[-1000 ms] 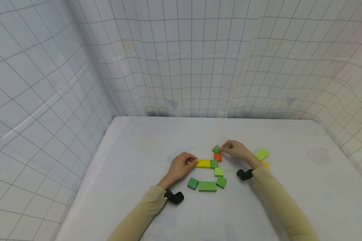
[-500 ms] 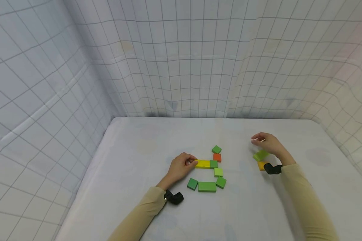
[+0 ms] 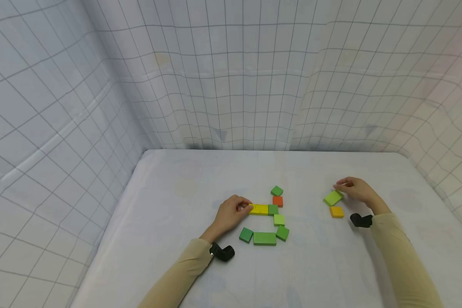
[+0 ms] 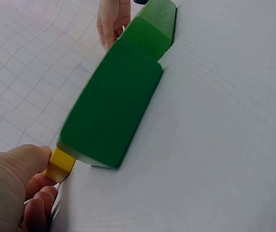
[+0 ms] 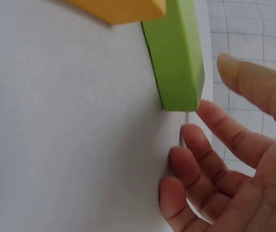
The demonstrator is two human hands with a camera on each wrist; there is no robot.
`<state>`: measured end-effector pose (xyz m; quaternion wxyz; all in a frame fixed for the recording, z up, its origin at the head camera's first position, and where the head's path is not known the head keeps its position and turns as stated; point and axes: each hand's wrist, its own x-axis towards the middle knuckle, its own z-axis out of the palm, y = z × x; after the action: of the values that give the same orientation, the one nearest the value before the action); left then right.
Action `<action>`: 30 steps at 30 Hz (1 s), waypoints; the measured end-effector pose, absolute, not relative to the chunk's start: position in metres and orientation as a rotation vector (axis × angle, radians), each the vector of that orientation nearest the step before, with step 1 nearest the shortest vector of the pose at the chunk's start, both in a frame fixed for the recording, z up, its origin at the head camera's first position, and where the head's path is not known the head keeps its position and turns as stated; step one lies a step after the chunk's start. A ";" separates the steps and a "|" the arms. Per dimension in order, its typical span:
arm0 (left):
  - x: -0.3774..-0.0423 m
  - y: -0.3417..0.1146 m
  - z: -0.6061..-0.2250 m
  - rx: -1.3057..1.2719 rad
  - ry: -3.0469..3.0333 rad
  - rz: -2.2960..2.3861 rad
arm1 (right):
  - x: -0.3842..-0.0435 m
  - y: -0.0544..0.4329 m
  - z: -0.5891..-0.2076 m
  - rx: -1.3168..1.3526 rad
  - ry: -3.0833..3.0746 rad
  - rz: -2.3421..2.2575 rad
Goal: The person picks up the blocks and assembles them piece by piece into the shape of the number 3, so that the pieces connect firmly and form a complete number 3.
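Observation:
In the head view, my left hand [image 3: 231, 214] pinches the left end of a flat yellow block [image 3: 259, 209], thumb on one side and fingers on the other. Right of it lies a small green block [image 3: 273, 209]. At the right, my right hand [image 3: 356, 189] hovers by the far end of a lime-green rectangular block [image 3: 333, 198]. The right wrist view has that thumb raised away from the lime block [image 5: 174, 63], while the index fingertip is close to its end; contact is unclear. An orange block [image 3: 336, 212] lies just in front of the lime one.
A red-orange block [image 3: 278, 201] and a tilted green block [image 3: 276, 191] lie behind the yellow one's right side. Nearer me are a light green block [image 3: 279, 220], a turned green block [image 3: 282, 232], a long green block [image 3: 265, 238] and a dark green block [image 3: 246, 235].
My right hand has left the tilted green block at the back and moved right to the lime-green block. The left hand has stayed on the yellow block.

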<state>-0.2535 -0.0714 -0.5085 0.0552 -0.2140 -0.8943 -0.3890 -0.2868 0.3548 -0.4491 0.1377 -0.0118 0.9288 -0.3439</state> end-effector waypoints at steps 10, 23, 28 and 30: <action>-0.254 -0.070 -0.508 -0.639 -2.727 -1.167 | -0.285 0.359 -0.451 -0.156 2.613 -1.032; -0.254 -0.071 -0.507 -0.651 -2.719 -1.177 | -0.291 0.357 -0.458 -0.192 2.608 -1.029; -0.253 -0.071 -0.507 -0.657 -2.713 -1.177 | -0.296 0.344 -0.455 -0.153 2.642 -0.964; -0.253 -0.071 -0.507 -0.657 -2.712 -1.178 | -0.299 0.338 -0.452 -0.138 2.636 -0.948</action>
<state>-0.2532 -0.0711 -0.5075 0.0564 -0.2166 -0.8940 -0.3882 -0.2987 0.3381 -0.4523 0.1675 -0.0484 0.9266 -0.3333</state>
